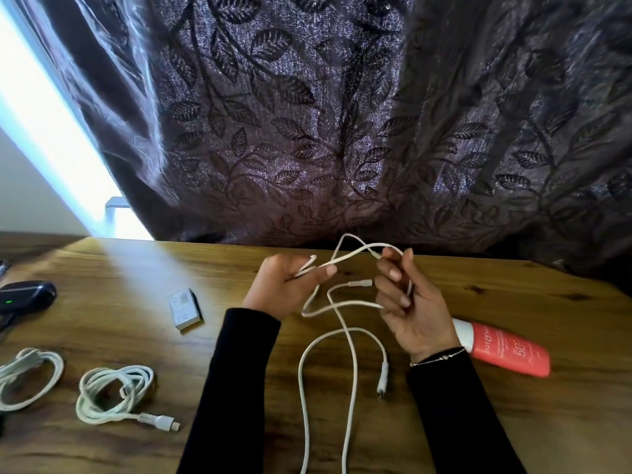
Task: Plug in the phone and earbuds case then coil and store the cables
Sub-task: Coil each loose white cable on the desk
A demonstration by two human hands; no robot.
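tube [506,350] label reads "50"

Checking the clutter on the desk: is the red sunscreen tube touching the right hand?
Cannot tell: in the head view the right hand hides the red sunscreen tube cap end.

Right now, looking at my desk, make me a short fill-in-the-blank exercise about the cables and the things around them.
1. Both hands hold a loose ____ cable above the wooden table.
2. On the table's left side lie ____ cables already coiled, one beside the other.
3. The tube lying by the right hand is coloured ____.
4. The left hand wears a ____ sleeve.

Missing words: white; two; red; black
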